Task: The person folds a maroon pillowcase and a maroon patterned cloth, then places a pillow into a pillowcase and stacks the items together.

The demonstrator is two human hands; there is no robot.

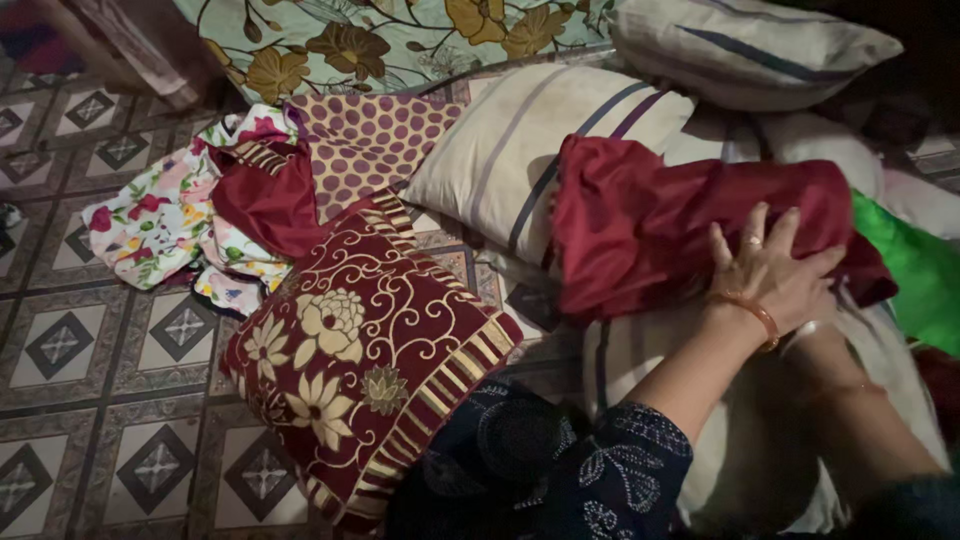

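Note:
My left hand (770, 275), with a ring and an orange bangle, lies on a dark red satin cloth (650, 220) with its fingers spread, gripping the bunched right end. The cloth is draped over a white pillow with dark stripes (640, 350) that lies in front of me. My right forearm (850, 390) reaches in from the lower right. That hand is hidden beneath my left hand and the cloth.
A maroon cushion with gold flowers (360, 350) lies at centre left. Two more striped pillows (540, 140) (750, 40) sit behind. A green cloth (920, 270) is at the right. Floral (160, 210), maroon (265, 195) and dotted (370, 135) cloths lie on the patterned tile floor (100, 350).

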